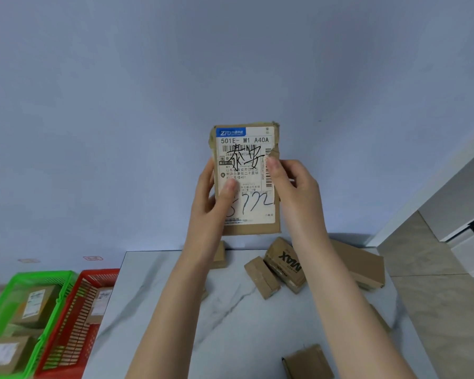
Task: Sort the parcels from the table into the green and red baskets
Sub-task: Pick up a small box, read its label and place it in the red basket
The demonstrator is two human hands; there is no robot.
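Note:
A flat brown cardboard parcel [253,203] with a white shipping label and black handwriting is held upright above the table, label facing me. My left hand [212,198] grips its left edge, thumb across the label. My right hand [293,187] grips its right edge, thumb on the label's barcode strip. The green basket [25,277] stands at the lower left with labelled parcels inside. Beside it on the right stands the red basket [74,318], holding a parcel too.
The white marble table [230,324] carries several brown parcels: a black-printed box [286,265], a small one [260,280], a long flat one [364,265] at the right, one [308,362] at the near edge. A blue wall stands behind; tiled floor lies at the right.

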